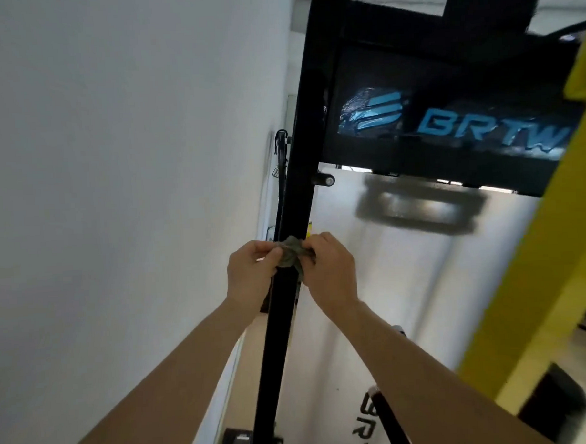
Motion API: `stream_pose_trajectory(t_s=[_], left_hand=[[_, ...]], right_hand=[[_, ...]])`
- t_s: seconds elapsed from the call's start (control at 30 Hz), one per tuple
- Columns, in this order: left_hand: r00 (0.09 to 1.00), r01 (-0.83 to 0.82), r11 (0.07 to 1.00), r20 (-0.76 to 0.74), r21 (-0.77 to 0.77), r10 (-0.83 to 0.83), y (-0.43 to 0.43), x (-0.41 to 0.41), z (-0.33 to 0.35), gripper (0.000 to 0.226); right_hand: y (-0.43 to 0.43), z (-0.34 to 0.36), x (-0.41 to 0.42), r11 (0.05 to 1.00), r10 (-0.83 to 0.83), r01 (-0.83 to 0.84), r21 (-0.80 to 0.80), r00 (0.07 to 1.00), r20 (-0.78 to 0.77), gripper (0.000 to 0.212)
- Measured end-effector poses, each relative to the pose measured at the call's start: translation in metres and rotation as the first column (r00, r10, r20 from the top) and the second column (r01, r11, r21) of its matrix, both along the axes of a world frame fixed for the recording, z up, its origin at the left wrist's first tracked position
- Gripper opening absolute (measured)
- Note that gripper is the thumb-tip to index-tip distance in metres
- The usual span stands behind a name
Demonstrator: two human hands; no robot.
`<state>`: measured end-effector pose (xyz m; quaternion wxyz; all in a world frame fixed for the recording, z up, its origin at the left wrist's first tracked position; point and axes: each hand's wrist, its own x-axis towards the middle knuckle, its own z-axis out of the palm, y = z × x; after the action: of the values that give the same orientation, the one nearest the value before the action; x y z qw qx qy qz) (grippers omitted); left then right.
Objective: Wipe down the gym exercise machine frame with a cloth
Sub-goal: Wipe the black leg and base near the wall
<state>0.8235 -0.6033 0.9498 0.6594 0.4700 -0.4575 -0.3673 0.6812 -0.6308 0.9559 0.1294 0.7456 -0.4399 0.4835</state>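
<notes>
- The white wall is filling the left side of the view, and the black machine frame is standing just beside it, with a top panel carrying blue lettering.
- A yellow column is running down the right edge, blurred.
- The frame's black upright post is slanting from the top panel down to the bottom edge; both arms are reaching up along it, probably because the wiping is being done on this post at about mid-height.
- The left hand is sitting on the post's left side, fingers curled in and pinching one end of the cloth.
- The right hand is mirroring it on the right side, fingers closed on the other end.
- The small grey-green cloth is lying bunched against the front of the post between the two hands, seemingly gripped from both sides so it can be dragged along the metal; whether it goes fully round the post cannot be told.
</notes>
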Motion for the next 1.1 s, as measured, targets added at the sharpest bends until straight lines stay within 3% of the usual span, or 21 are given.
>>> stream_pose_trajectory(t_s=[0.1, 0.17, 0.33, 0.4, 0.53, 0.67, 0.77, 0.83, 0.9, 1.03, 1.1], left_hand=[[0.999, 0.05, 0.997, -0.018, -0.058, -0.051, 0.033, -0.006, 0.021, 0.007], [0.999, 0.037, 0.996, 0.034, -0.081, -0.034, 0.059, -0.01, 0.03, 0.01], [0.962, 0.18, 0.984, 0.208, 0.014, -0.179, 0.114, -0.015, 0.031, 0.015], [0.912, 0.281, 0.956, 0.285, 0.084, -0.294, 0.131, -0.017, 0.023, 0.016], [0.817, 0.44, 0.876, 0.318, 0.196, -0.481, 0.17, -0.033, 0.003, 0.027], [0.764, 0.486, 0.839, 0.347, 0.245, -0.544, 0.205, -0.057, -0.016, 0.029], [0.708, 0.528, 0.813, 0.401, 0.247, -0.581, 0.225, -0.084, -0.028, 0.052], [0.685, 0.552, 0.805, 0.433, 0.216, -0.586, 0.234, -0.105, -0.034, 0.056], [0.689, 0.565, 0.799, 0.417, 0.205, -0.593, 0.241, -0.128, -0.043, 0.049], [0.753, 0.496, 0.842, 0.378, 0.213, -0.539, 0.247, -0.163, -0.06, 0.01], [0.756, 0.459, 0.855, 0.399, 0.241, -0.519, 0.249, -0.176, -0.06, 0.006]], right_hand=[[0.035, 0.026, -0.009, 0.996, 0.08, -0.085, 0.03, 0.987, 0.142, 0.018], [0.068, 0.032, -0.022, 0.965, 0.164, -0.204, 0.164, 0.959, 0.229, 0.017], [0.154, 0.025, -0.064, 0.763, 0.146, -0.4, 0.507, 0.872, 0.467, 0.01], [0.18, 0.019, -0.079, 0.695, 0.093, -0.465, 0.549, 0.815, 0.572, 0.01], [0.219, 0.0, -0.107, 0.649, 0.079, -0.561, 0.515, 0.722, 0.687, 0.013], [0.244, -0.014, -0.127, 0.661, 0.059, -0.535, 0.526, 0.736, 0.675, 0.015], [0.256, -0.02, -0.146, 0.662, 0.097, -0.506, 0.553, 0.79, 0.606, 0.013], [0.264, -0.021, -0.163, 0.644, 0.155, -0.514, 0.566, 0.813, 0.562, 0.01], [0.269, -0.022, -0.182, 0.62, 0.197, -0.534, 0.574, 0.815, 0.545, 0.009], [0.268, -0.025, -0.224, 0.607, 0.222, -0.508, 0.611, 0.847, 0.484, 0.008], [0.265, -0.028, -0.247, 0.609, 0.223, -0.501, 0.615, 0.852, 0.473, 0.005]])
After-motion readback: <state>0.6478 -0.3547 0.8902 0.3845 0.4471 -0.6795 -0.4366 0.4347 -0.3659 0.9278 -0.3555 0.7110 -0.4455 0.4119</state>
